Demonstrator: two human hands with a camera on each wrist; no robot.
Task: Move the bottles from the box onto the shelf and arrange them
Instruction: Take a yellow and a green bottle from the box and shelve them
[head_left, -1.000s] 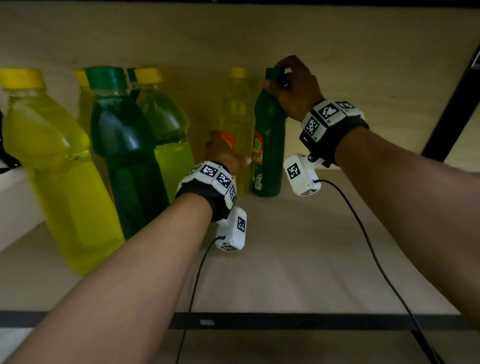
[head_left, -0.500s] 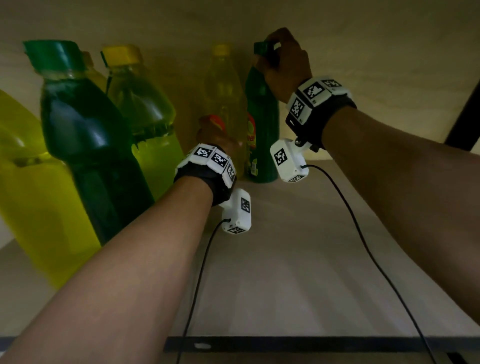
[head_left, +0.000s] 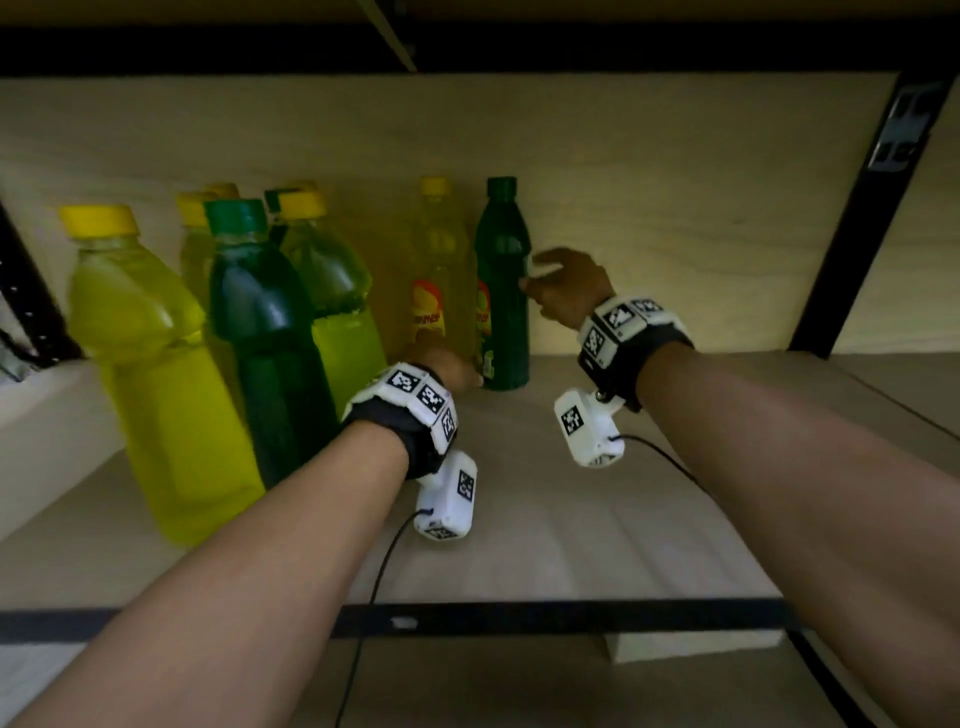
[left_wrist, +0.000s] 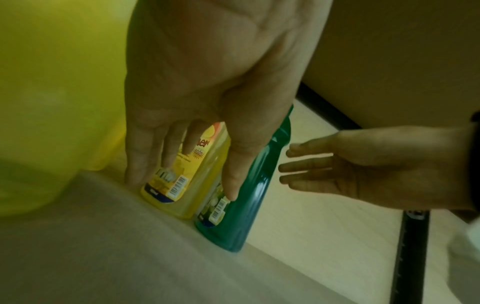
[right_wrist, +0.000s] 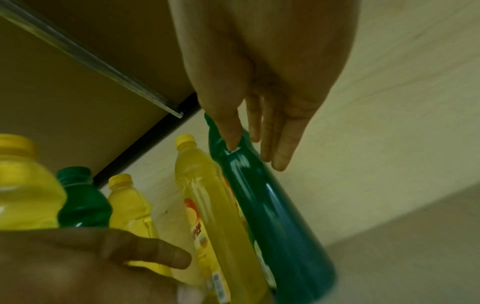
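Against the shelf's pale back wall, the slim dark-green plastic bottle is standing upright on the wooden shelf board, touching the slim yellow labelled bottle on its left. Further left of the green bottle, a cluster of larger yellow and green capped bottles is already standing. Progress, judged: these two are placed; the box is out of view, so what is remaining cannot be told, and the board right of the green bottle is lying bare.

Right hand: fingers nearly straight and loosely spread just beside the green bottle's shoulder, gripping nothing; the thumb tip looks to be grazing it. Left hand: fingers extended, lying along the yellow bottle's lower body, thumb reaching across to the green bottle's label, steadying rather than clasping.
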